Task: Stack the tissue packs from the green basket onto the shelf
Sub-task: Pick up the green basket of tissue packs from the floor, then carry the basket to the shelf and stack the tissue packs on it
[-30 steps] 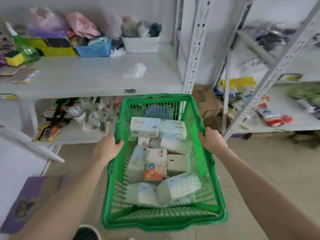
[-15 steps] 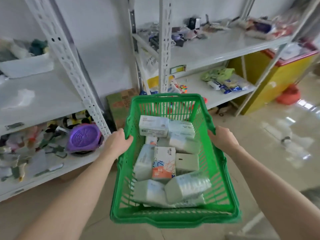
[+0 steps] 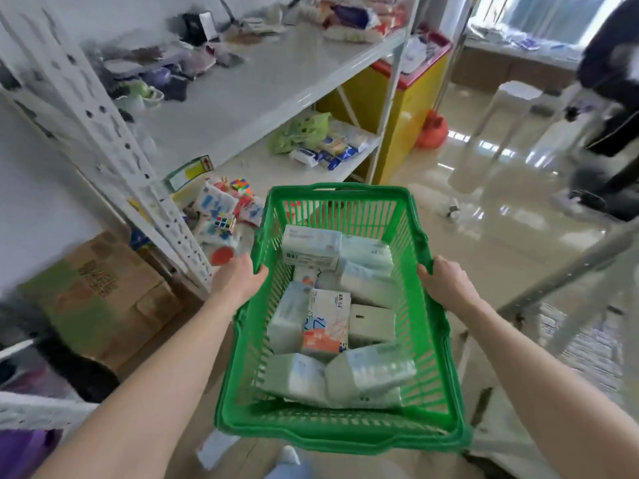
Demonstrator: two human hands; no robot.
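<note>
**A:** What are your hands doing?

**B:** Both hold the green plastic slatted basket. Your left hand sits at nine o'clock on the basket's long rim. Its thumb hooks over the top edge and the other fingers curl under, out of sight. Your right hand sits at three o'clock on the other long rim, wrapped tight around it the same way. Both bare arms reach forward, almost straight, coming in from the bottom corners.

**A:** Is the basket on the floor?

**B:** No. You hold it up in the air, in front of your body, with shiny tan floor tiles under it.

**A:** Where are the soft white tissue packs?

**B:** All inside the basket, lying in a loose pile. A boxy white one is at twelve o'clock, by the far wall. A pack with orange and blue patterns stands in the middle. A pale green one touches it at three o'clock. Two big packs lean together at six o'clock.

**A:** And the white metal shelf?

**B:** It is at eleven o'clock from the basket, apart from it. Its upper board has blurry things at the back and bare space in front. The lower board has small colourful packs and a cube puzzle. A brown cardboard box sits on the floor at nine o'clock. A yellow cabinet with a red top stands at one o'clock.
</note>
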